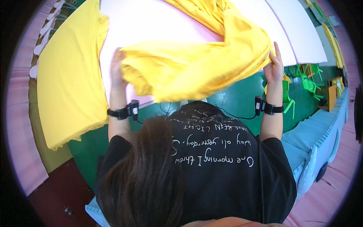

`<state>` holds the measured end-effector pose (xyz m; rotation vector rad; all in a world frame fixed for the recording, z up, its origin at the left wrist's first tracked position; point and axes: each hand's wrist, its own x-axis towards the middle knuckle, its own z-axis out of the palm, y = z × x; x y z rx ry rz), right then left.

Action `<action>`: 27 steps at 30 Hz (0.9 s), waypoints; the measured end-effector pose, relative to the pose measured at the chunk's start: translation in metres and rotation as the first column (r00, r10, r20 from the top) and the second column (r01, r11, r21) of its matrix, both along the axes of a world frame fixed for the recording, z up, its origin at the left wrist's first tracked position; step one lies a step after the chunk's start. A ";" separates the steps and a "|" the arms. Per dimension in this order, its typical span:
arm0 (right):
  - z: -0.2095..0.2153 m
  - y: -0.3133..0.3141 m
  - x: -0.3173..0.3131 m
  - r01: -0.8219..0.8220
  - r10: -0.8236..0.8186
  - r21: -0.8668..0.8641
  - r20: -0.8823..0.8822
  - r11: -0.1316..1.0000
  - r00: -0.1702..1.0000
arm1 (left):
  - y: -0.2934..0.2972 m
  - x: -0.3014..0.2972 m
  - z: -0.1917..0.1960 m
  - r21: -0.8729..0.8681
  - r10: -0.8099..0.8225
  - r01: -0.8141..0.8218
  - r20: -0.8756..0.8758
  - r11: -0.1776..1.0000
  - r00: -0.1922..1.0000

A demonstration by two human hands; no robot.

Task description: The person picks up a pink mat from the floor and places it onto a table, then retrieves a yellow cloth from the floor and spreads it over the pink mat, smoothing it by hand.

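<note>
A yellow sheet (196,68), loose and crumpled, stretches between my two hands, its far part bunched over a pale mattress (130,24). My left hand (118,72), smeared by motion, is closed on the gathered left end. At the opposite end my right hand (276,66) pinches the sheet's edge, one finger pointing upward. The near fold hangs in the air in front of my body. Each wrist wears a black strap with a small box, and thin cables run from them.
To the left lies a bed with a yellow cover (72,75). Another white mattress (298,30) adjoins on the right. Green chairs (310,85) stand on the green floor (234,100), with blue padded furniture (317,136) at the lower right.
</note>
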<state>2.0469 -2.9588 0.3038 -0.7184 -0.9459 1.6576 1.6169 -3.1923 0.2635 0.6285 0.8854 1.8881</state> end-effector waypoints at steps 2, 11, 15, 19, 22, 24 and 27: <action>0.006 -0.010 -0.023 -0.225 0.219 0.076 0.075 0.972 0.973 | -0.044 -0.027 0.002 -0.081 0.146 -0.141 0.059 0.987 0.988; -0.045 0.012 -0.068 -0.458 0.414 -0.064 0.551 0.887 0.724 | -0.268 -0.071 -0.078 -0.534 0.829 -0.740 -0.120 0.410 0.547; -0.090 0.044 -0.064 -0.258 0.299 -0.155 0.572 0.954 0.764 | -0.265 -0.051 -0.089 -0.351 0.552 -0.930 -0.757 0.107 0.350; -0.119 0.062 -0.085 -0.289 0.397 -0.421 0.197 0.860 0.896 | -0.229 -0.032 -0.086 -0.687 0.366 -0.692 -0.599 0.223 0.712; -0.114 0.065 -0.118 -0.408 0.494 -0.462 0.076 0.787 0.866 | -0.203 -0.016 -0.075 -0.739 0.146 -0.630 -0.614 0.240 0.776; -0.117 0.072 -0.139 -0.401 0.512 -0.486 0.115 0.777 0.851 | -0.210 -0.025 -0.093 -0.707 0.072 -0.664 -0.669 0.246 0.739; -0.125 0.082 -0.143 -0.371 0.483 -0.393 0.240 0.842 0.842 | -0.188 -0.017 -0.087 -0.749 0.112 -0.532 -0.535 0.396 0.837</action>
